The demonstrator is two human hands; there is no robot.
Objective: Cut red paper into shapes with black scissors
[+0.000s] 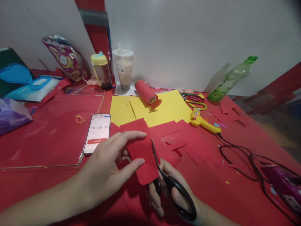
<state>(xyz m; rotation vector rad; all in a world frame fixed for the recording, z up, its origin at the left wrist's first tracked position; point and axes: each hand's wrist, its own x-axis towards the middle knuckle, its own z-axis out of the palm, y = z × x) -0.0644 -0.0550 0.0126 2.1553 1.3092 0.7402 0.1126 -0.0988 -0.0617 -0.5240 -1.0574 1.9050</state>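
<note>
the left hand point(109, 157) has its grip clamped on a red paper piece point(142, 153), with the thumb and the fingers lying flat on its face. the right hand point(174, 172) has its grip closed around the black handles of the scissors point(167, 179), and one digit is passed through the larger loop. the blades stand at the right side of the red paper piece, and a narrow part of this paper is seen on the other side of the blade. the red paper piece is held up, near the middle of the view, above the red counter point(211, 194). just beside the left hand there is a phone point(98, 133), and its screen shows 00:08:39. beyond the red paper piece lie red scraps point(175, 128) and yellow sheets point(162, 110), and a red roll point(144, 91) rests on its side at the far part of these sheets. to the right are a yellow glue gun point(208, 125), with a black cord point(250, 157) in loops, and a purple package point(282, 185). at the back, near the pale wall point(199, 37), there are a snack bag point(63, 59), a drink bottle with yellow lid point(102, 73), a milk tea cup point(126, 70) with a straw, and a green bottle point(231, 80), which looks tilted. a pack of wipes point(33, 89) lies at the far left.
</note>
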